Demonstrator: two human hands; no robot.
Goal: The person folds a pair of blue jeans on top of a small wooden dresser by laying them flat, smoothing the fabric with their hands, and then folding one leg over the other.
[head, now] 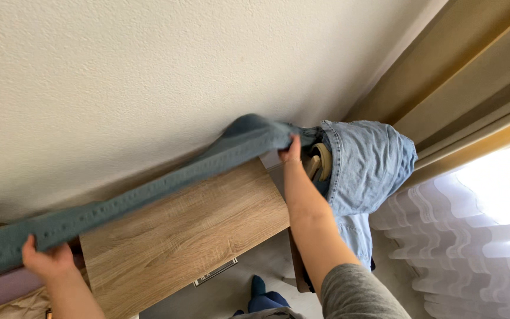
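Note:
A long grey-blue patterned cloth [149,198] is stretched out between my two hands, above a wooden chest top. My left hand [45,260] grips its lower left end near the picture's left edge. My right hand [292,150] pinches its other end at the upper middle, close to the wall. Right beside my right hand, light blue denim clothing [370,162] is draped over a wooden hanger [321,162].
A wood-grain chest of drawers [190,236] with a metal handle [215,273] stands against the white textured wall [149,77]. Tan curtains [473,88] and a white sheer curtain [461,236] hang at the right. My foot in a blue sock [264,298] shows on the floor.

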